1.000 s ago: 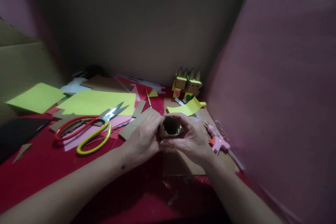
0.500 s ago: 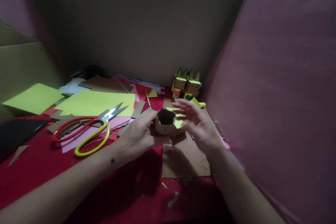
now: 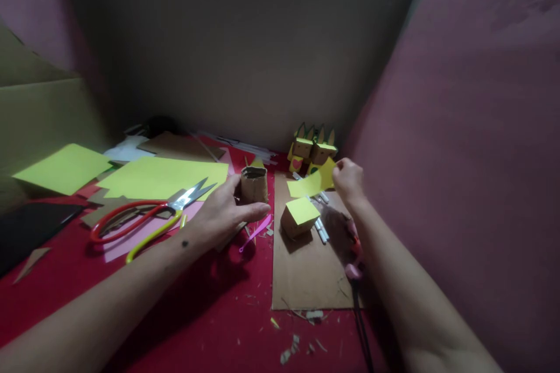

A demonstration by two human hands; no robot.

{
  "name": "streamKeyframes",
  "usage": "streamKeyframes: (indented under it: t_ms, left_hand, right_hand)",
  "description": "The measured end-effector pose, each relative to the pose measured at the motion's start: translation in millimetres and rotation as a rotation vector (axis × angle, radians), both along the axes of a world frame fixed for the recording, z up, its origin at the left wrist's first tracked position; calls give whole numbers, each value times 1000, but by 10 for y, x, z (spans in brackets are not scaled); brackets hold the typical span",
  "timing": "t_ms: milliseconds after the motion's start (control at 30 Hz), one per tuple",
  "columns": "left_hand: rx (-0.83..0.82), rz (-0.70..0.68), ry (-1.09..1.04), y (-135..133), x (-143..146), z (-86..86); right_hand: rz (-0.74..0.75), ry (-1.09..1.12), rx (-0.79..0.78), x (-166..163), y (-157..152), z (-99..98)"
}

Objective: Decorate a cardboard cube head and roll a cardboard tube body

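My left hand (image 3: 225, 214) rests on the red table beside a small upright cardboard tube (image 3: 254, 183); its fingers curve around the tube's base and touch it. Farther right, my right hand (image 3: 347, 179) pinches the edge of a yellow paper piece (image 3: 311, 182), held just above a brown cardboard sheet (image 3: 308, 268). A little cardboard cube with a yellow top (image 3: 300, 217) sits on that sheet between my hands. Thin white sticks (image 3: 321, 231) lie beside the cube.
Red-and-yellow-handled scissors (image 3: 146, 218) lie left on pink paper. Yellow sheets (image 3: 160, 176) and cardboard scraps spread behind them. Two small cardboard figures (image 3: 312, 148) stand at the back wall. A pink glue gun (image 3: 353, 256) sits under my right forearm. Cardboard walls enclose the space.
The tube went from both hands down onto the table, upright, by my left hand. My right hand let go, reached back right and took the yellow paper. The cube came into view.
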State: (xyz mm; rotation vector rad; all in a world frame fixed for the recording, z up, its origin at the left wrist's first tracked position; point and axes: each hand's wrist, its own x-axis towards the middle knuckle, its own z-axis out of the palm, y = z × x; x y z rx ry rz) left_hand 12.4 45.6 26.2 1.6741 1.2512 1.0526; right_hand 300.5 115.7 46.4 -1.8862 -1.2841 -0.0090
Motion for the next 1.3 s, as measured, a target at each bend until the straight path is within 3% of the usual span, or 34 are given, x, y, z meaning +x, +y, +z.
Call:
streamKeyframes:
  t_ms: [167,267,333,533,733,933,1067,1300]
  left_hand:
    - [-36,-51,-190,48,-70,18]
    - [-26,-188,-454,36,-103,49]
    - [-34,-289,-571,-8,-109,93]
    - [-130,-454,-573,-123,-97,203]
    - [-209,-468,-607,-86,-47,93]
    - [-164,-441,-576,-87,0,24]
    - [-126,-409,-528,-55,-14,11]
    - [-121,-383,-490,-79,-4,16]
  right_hand:
    - [-6,-25,343,-192,-243,289]
    - [239,77,562,-466,-487,297]
    - [366,115,586,-663,-650,224]
    - [557,330,532,-1027,-951,-70]
    - [648,348,540,-1164,-1071,-246]
    - [789,470,383,-1233,-1176,-196]
    - [872,680,276,-1210,-1124,-129]
    - [869,769,262,-1238,-1018,-155]
